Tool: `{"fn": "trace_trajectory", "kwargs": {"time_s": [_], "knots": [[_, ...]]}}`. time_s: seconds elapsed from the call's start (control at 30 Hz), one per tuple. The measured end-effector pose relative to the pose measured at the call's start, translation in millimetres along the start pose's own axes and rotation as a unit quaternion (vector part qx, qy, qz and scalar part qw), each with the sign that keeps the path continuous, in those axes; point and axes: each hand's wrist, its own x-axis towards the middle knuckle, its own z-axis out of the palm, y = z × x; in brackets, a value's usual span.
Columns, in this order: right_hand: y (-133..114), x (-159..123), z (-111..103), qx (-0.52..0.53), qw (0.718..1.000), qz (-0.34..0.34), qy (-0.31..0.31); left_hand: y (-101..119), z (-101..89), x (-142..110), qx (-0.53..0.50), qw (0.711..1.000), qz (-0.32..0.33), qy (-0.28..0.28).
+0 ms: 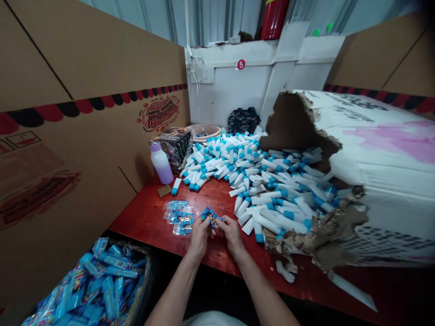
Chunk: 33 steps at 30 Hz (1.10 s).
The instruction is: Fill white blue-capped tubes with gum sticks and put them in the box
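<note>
Between my two hands, above the red table (156, 242), is a small blue printed wrapper (210, 214) with multicoloured marks. My left hand (200, 233) pinches its left side, and my right hand (231, 231) grips its right side. Whether anything sits inside the wrapper I cannot tell. Just left of my left hand, several clear and blue printed sleeves (180, 217) lie overlapping on the table. Beyond my hands spreads a large heap of white tubes with blue caps (244, 167).
A torn white carton (384, 181) lies on its side at right, tubes spilling from it. A purple bottle (160, 164), a dark printed box (176, 145) and a pink basin (205, 131) stand at back left. Below left, a bin holds blue packets (108, 280). Cardboard walls (102, 54) flank the table.
</note>
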Motion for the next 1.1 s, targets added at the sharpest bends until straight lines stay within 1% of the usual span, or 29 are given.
{"fn": "trace_trajectory", "kwargs": {"time_s": [0.07,0.13,0.17,0.2,0.23,0.27,0.3,0.33,0.4,0.43,0.47,0.5,0.53,0.57,0.6,0.63,0.67,0.7,0.73,0.77,0.83,0.87,0.9,0.93,0.97,1.0,1.03,1.1], "knots": [[3.2,3.6,0.4,-0.063,0.998,-0.017,0.009,-2.5,1.0,2.9,-0.019,1.0,0.009,0.011],[3.2,6.1,0.7,-0.142,0.989,-0.04,0.008,-5.0,1.9,6.9,-0.051,0.997,0.026,0.043],[1.2,6.9,0.5,-0.193,0.98,-0.057,0.006,-5.7,2.1,9.2,-0.066,0.996,0.03,0.06],[-2.3,7.8,-0.5,-0.252,0.964,-0.082,0.005,-5.8,1.8,11.6,-0.078,0.993,0.033,0.077],[-7.2,9.0,-2.3,-0.318,0.941,-0.112,0.009,-5.4,1.0,13.9,-0.089,0.991,0.034,0.093],[-12.9,10.9,-5.1,-0.388,0.91,-0.143,0.023,-4.4,-0.2,16.1,-0.102,0.988,0.033,0.109],[-18.9,13.5,-8.9,-0.456,0.872,-0.17,0.051,-3.2,-2.0,18.0,-0.115,0.985,0.031,0.125],[-24.7,17.0,-13.5,-0.52,0.828,-0.187,0.091,-1.7,-4.1,19.5,-0.128,0.982,0.027,0.137],[-33.2,25.9,-23.7,-0.624,0.741,-0.182,0.172,1.2,-9.0,21.6,-0.153,0.977,0.013,0.148],[-35.3,30.9,-28.5,-0.662,0.704,-0.166,0.197,2.4,-11.7,22.2,-0.166,0.975,0.002,0.148],[-35.9,35.9,-32.3,-0.691,0.676,-0.151,0.208,3.6,-14.3,22.7,-0.178,0.973,-0.011,0.147],[-35.1,40.6,-35.0,-0.712,0.656,-0.142,0.205,4.7,-16.8,23.0,-0.19,0.97,-0.025,0.147],[-33.1,44.9,-36.3,-0.728,0.644,-0.138,0.191,5.8,-19.3,23.2,-0.202,0.967,-0.04,0.148],[-30.3,48.7,-36.3,-0.737,0.639,-0.14,0.171,7.1,-21.8,23.5,-0.213,0.964,-0.055,0.148],[-26.7,52.0,-34.9,-0.739,0.641,-0.147,0.149,8.4,-24.2,23.8,-0.223,0.961,-0.068,0.15],[-22.7,54.8,-32.5,-0.732,0.651,-0.158,0.124,10.0,-26.7,24.0,-0.234,0.957,-0.078,0.151],[-18.5,57.0,-29.3,-0.715,0.671,-0.172,0.097,11.7,-29.2,24.2,-0.243,0.954,-0.086,0.152],[-14.1,58.5,-25.5,-0.683,0.701,-0.19,0.072,13.6,-31.9,24.2,-0.251,0.952,-0.089,0.152],[-9.9,59.1,-21.3,-0.637,0.741,-0.206,0.051,15.5,-34.7,24.1,-0.258,0.95,-0.09,0.154],[-6.0,58.3,-16.7,-0.576,0.787,-0.218,0.036,17.4,-37.6,23.8,-0.263,0.948,-0.086,0.156],[-0.4,51.9,-7.0,-0.421,0.882,-0.213,0.023,21.0,-43.3,22.6,-0.264,0.949,-0.069,0.159],[0.8,46.0,-2.2,-0.338,0.92,-0.199,0.02,22.7,-45.9,21.8,-0.261,0.95,-0.054,0.16],[0.6,38.4,2.4,-0.261,0.948,-0.18,0.019,24.1,-48.1,20.9,-0.257,0.952,-0.038,0.164],[-1.0,29.6,6.5,-0.197,0.967,-0.161,0.016,25.4,-49.8,20.0,-0.252,0.953,-0.02,0.168],[-3.9,20.0,9.9,-0.15,0.978,-0.145,0.01,26.4,-51.0,19.3,-0.249,0.953,-0.005,0.172],[-7.9,10.4,12.5,-0.123,0.983,-0.134,0.0,27.2,-51.6,18.8,-0.247,0.953,0.008,0.178],[-12.6,1.5,14.2,-0.114,0.985,-0.128,-0.013,27.6,-51.5,18.5,-0.245,0.951,0.019,0.185],[-22.1,-12.9,15.1,-0.137,0.98,-0.136,-0.044,27.6,-49.9,18.4,-0.242,0.95,0.035,0.195]]}}
